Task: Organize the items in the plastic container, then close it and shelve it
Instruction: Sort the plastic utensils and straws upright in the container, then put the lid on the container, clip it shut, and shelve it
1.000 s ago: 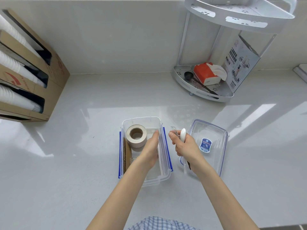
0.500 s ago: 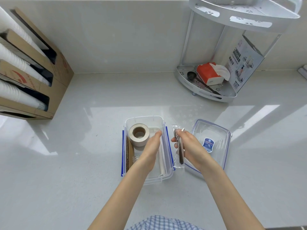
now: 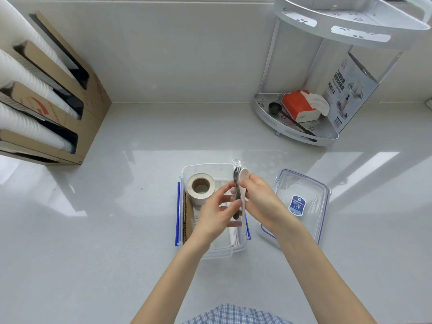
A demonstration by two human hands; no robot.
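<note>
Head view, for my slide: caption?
Left hand and right hand hold wrapped fork and white spoon over open plastic container.

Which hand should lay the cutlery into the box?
Right, probably: the right hand grips the white plastic spoon and wrapped black fork over the clear plastic container; the left hand only pinches the fork's wrapper.

A single view comes from a wide-angle camera worn on the person's head. It faces forward and steeply down onto the pale worktop (image 3: pixel 93 230). Both forearms enter from the bottom edge, and the left hand (image 3: pixel 215 213) and right hand (image 3: pixel 259 202) meet near the centre of the frame, close under the lens, above the plastic container (image 3: pixel 219 252). The back wall (image 3: pixel 175 54) fills the top of the frame. A cardboard cup holder (image 3: pixel 88 127) sits at the upper left and a corner shelf (image 3: pixel 292 134) at the upper right, its lines bowed by the lens.
</note>
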